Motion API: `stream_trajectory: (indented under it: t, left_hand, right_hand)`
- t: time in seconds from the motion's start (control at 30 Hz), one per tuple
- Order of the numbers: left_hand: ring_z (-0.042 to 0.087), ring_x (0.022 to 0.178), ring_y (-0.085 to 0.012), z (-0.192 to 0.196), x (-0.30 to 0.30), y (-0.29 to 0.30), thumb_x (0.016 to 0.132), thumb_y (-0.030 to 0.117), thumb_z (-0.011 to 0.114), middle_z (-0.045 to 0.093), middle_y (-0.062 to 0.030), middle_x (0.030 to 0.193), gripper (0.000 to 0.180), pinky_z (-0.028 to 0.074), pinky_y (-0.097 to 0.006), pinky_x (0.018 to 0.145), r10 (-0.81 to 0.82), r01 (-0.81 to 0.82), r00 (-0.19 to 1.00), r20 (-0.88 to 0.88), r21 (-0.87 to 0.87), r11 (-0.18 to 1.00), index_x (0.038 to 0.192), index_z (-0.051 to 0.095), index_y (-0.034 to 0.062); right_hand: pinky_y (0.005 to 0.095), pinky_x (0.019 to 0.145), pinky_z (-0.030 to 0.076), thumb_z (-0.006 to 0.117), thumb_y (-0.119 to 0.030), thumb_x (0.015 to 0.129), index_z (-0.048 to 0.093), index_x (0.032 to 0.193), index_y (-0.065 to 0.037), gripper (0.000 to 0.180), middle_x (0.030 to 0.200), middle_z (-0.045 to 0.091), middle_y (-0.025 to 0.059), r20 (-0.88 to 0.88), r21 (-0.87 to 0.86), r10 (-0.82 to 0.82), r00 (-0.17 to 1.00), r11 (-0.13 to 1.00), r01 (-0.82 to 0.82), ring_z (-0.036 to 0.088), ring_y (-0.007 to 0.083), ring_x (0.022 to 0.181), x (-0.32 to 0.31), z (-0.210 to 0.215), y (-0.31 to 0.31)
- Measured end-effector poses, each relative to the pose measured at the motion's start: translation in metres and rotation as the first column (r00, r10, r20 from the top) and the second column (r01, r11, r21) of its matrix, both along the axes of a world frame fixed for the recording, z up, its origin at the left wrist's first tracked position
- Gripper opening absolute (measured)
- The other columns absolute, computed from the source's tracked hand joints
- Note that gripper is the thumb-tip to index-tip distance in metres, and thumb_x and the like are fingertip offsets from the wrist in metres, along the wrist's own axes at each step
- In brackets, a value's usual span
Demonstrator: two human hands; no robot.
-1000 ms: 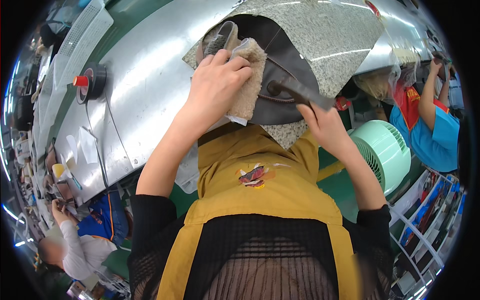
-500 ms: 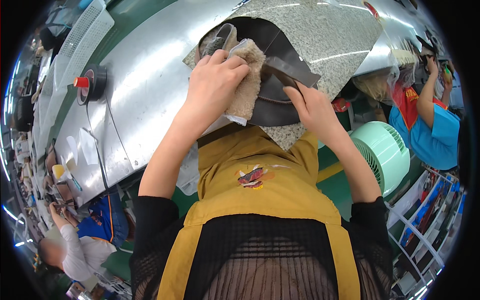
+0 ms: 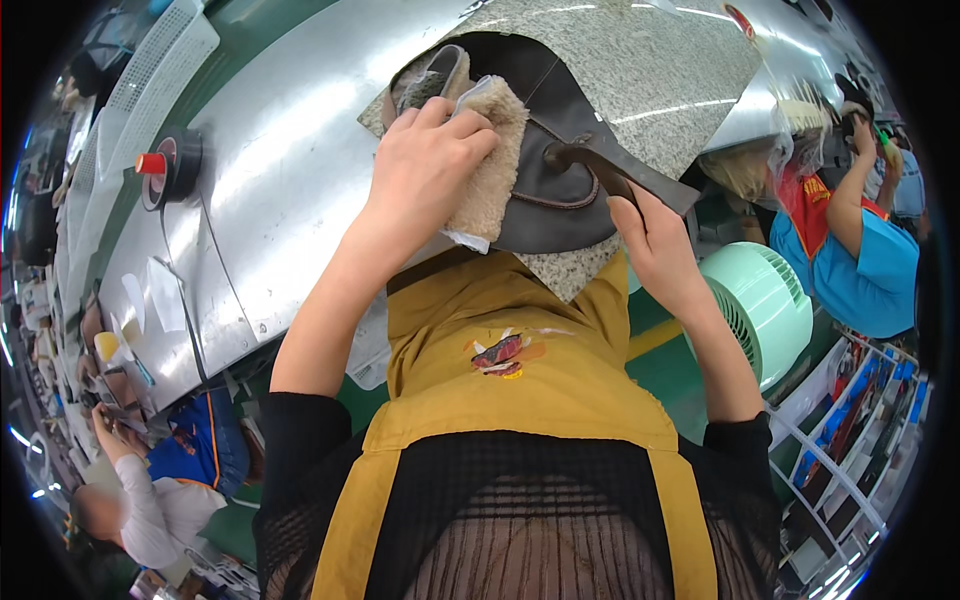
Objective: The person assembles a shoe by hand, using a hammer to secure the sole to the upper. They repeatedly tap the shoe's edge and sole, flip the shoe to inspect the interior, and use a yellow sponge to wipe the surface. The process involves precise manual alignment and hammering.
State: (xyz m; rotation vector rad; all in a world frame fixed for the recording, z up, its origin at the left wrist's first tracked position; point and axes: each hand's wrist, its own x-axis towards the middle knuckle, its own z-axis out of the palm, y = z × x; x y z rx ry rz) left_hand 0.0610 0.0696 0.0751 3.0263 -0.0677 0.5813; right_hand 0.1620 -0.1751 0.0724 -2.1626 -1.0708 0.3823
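Note:
A dark brown leather piece (image 3: 540,90) with stitched edges lies on a speckled stone slab. Beige fleece lining (image 3: 500,125) is folded out along its left part, with a grey patch of lining at the top. My left hand (image 3: 430,150) lies over the fleece, its fingers curled and gripping it. In my right hand (image 3: 650,235) is a dark metal shoemaker's hammer (image 3: 600,165), with a rounded face pointing left and a broad flat end pointing right. Its rounded face is over the leather's right half; whether it touches cannot be told. My fist hides the handle.
The stone slab (image 3: 650,65) sits on a shiny metal bench (image 3: 280,150). Left of it stands a black round device with a red knob (image 3: 152,163). A mint-green fan (image 3: 760,305) is close to my right arm. Co-workers sit at far left and right.
My right hand has moved right and slightly down with the hammer, uncovering more of the leather's stitched seam. My left hand keeps its grip on the fleece.

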Motion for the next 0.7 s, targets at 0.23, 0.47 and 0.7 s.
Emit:
stream_trajectory:
  t: [0.23, 0.47, 0.7]
  left_hand:
    - [0.058, 0.093, -0.0172, -0.004, -0.002, -0.001, 0.072, 0.006, 0.062, 0.065, 0.0066, 0.095, 0.022, 0.049, -0.031, 0.079, -0.008, 0.008, 1.000, 0.013, -0.005, 1.000, 0.091, 0.069, 0.0142]
    - [0.058, 0.094, -0.0176, -0.004, -0.003, -0.001, 0.071, 0.007, 0.062, 0.065, 0.0068, 0.096, 0.022, 0.049, -0.031, 0.080, 0.001, 0.000, 1.000, -0.018, 0.006, 1.000, 0.091, 0.069, 0.0138]
    - [0.055, 0.093, -0.0186, -0.011, -0.004, -0.003, 0.070, 0.004, 0.060, 0.061, 0.0051, 0.091, 0.017, 0.045, -0.030, 0.078, -0.041, 0.043, 0.996, 0.077, -0.026, 0.999, 0.084, 0.067, 0.0126]
  right_hand:
    - [0.0267, 0.059, 0.038, 0.046, -0.018, 0.098, 0.048, 0.125, 0.001, 0.033, 0.071, 0.049, 0.0048, -0.225, 0.065, -0.078, 0.971, 0.993, 0.095, 0.044, 0.0125, 0.064, -0.001, 0.007, 0.003]
    - [0.0258, 0.058, 0.037, 0.047, -0.020, 0.098, 0.053, 0.121, 0.000, 0.031, 0.071, 0.046, 0.0027, -0.217, -0.068, -0.093, 0.972, 0.994, 0.080, 0.042, 0.0107, 0.064, -0.005, 0.004, -0.019]
    - [0.0261, 0.059, 0.039, 0.048, -0.020, 0.098, 0.054, 0.120, 0.000, 0.030, 0.072, 0.046, 0.0026, -0.134, 0.018, -0.028, 0.991, 0.999, 0.030, 0.042, 0.0111, 0.064, -0.012, -0.009, -0.031]
